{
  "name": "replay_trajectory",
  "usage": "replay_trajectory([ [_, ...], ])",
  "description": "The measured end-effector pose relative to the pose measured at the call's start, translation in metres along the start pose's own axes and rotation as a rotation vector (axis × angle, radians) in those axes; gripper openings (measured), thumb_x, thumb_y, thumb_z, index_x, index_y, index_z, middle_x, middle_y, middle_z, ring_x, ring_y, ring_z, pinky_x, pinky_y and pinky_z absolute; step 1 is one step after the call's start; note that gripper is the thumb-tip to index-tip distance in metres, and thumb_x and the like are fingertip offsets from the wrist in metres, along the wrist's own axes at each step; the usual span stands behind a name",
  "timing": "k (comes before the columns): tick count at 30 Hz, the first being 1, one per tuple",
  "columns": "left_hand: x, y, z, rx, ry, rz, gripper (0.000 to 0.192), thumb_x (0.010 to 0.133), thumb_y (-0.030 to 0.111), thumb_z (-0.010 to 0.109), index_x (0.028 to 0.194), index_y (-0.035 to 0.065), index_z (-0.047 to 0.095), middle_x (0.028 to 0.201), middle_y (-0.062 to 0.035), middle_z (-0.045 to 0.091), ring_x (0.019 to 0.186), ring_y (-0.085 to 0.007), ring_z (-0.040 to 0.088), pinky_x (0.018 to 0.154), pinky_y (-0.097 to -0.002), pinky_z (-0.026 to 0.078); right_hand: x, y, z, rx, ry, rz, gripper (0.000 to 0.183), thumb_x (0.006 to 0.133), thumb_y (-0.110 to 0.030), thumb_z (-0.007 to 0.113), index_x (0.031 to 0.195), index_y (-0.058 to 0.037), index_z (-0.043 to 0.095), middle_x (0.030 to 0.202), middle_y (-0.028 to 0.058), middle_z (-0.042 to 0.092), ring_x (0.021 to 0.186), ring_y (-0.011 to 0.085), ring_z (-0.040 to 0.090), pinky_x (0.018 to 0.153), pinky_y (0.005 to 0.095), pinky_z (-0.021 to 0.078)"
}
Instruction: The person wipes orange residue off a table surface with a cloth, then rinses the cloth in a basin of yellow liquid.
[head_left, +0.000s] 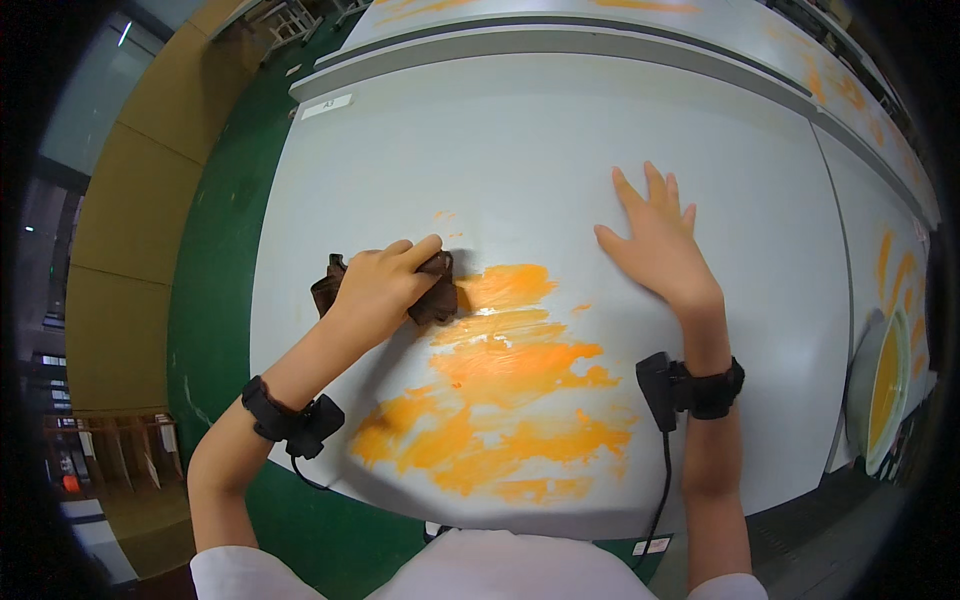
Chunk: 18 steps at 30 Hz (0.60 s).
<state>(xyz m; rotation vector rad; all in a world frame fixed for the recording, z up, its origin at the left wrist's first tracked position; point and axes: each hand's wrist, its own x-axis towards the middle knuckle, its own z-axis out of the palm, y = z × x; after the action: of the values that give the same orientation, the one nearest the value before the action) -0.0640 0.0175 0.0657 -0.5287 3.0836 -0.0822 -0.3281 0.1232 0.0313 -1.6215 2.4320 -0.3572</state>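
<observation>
My left hand (384, 289) grips a crumpled dark brown cloth (436, 300), which rests on the white tabletop (525, 135) at the upper left edge of an orange smear. The wet-looking orange paint (517, 367) spreads in uneven streaks over the near middle of the table. Small orange specks lie just beyond the cloth. To the right, my right hand (656, 236) lies palm down on the white surface with its fingers spread, holding nothing. Both wrists wear black straps with small black devices, and a cable hangs from each.
At the right stands a pale bowl (877, 397) with orange-yellow contents, on an adjoining surface with orange streaks. A grey raised divider (555, 46) runs along the far edge. Another orange-marked tabletop lies beyond it. A white label (326, 106) is stuck at the far left corner.
</observation>
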Motion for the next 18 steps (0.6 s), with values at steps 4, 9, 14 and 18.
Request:
replay_trajectory([
  [4,-0.013,-0.008,0.000,0.019,-0.101,0.032,0.030,0.066,0.005,0.057,0.095,0.0089,0.064,0.086,-0.0034,0.049,0.071,-0.0193,0.054,0.053,-0.0318,0.045,0.000,-0.001,-0.001,0.008,0.013,0.001,0.066,0.077,-0.032,0.056,0.133,-0.0068,0.032,0.138,0.0252,0.021,0.129,0.0452,0.013,0.099,0.0622,0.0125],
  [9,-0.007,-0.006,0.001,0.019,-0.050,0.017,0.028,0.067,0.008,0.058,0.093,0.0083,0.064,0.086,-0.0038,0.049,0.070,-0.0198,0.055,0.053,-0.0336,0.045,0.000,0.002,0.001,0.003,0.011,-0.002,0.065,0.077,-0.032,0.056,0.133,-0.0071,0.032,0.138,0.0248,0.021,0.129,0.0451,0.013,0.099,0.0622,0.0124],
  [14,-0.017,-0.006,0.000,0.004,-0.017,0.016,0.031,0.065,0.008,0.059,0.096,0.0076,0.064,0.087,-0.0039,0.050,0.069,-0.0208,0.055,0.053,-0.0335,0.044,-0.001,-0.003,0.000,-0.006,0.016,0.000,0.066,0.077,-0.032,0.056,0.133,-0.0070,0.032,0.138,0.0248,0.020,0.129,0.0451,0.013,0.099,0.0618,0.0126],
  [18,-0.004,-0.003,0.003,-0.022,0.009,0.015,0.030,0.065,0.006,0.059,0.095,0.0073,0.064,0.084,-0.0039,0.050,0.067,-0.0207,0.054,0.053,-0.0332,0.045,-0.001,0.000,-0.002,0.006,0.009,-0.008,0.066,0.077,-0.032,0.056,0.133,-0.0067,0.032,0.138,0.0248,0.020,0.129,0.0447,0.013,0.100,0.0611,0.0125],
])
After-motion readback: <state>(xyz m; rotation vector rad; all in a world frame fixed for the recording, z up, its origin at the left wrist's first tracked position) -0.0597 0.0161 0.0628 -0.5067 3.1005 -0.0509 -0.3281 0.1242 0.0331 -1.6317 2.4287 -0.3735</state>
